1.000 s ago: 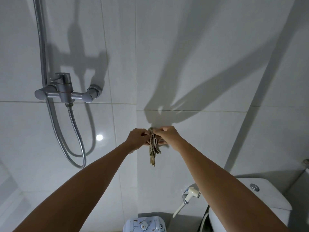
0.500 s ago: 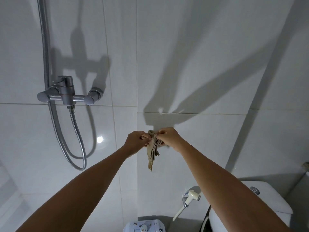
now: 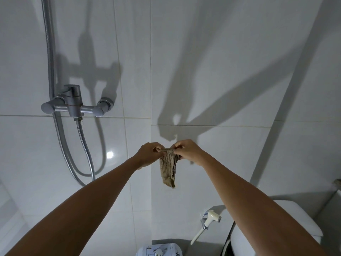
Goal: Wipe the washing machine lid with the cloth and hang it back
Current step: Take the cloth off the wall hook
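Note:
A small brown ribbed cloth (image 3: 168, 168) hangs down in front of the white tiled wall at the middle of the view. My left hand (image 3: 149, 155) pinches its top edge from the left. My right hand (image 3: 186, 151) pinches the same edge from the right, and the edge is stretched flat between them. A small white wall hook (image 3: 175, 136) shows just above my hands, bare. The control panel of the white washing machine (image 3: 159, 251) peeks in at the bottom edge; its lid is out of view.
A chrome shower mixer (image 3: 73, 105) with a looping metal hose (image 3: 86, 159) is on the wall at the left. A white bidet sprayer (image 3: 210, 220) hangs low on the wall. The toilet tank (image 3: 299, 224) stands at the bottom right.
The cloth has come away from the wall hook and now hangs lower in my hands, its top edge pulled wider. The view has tilted slightly upward.

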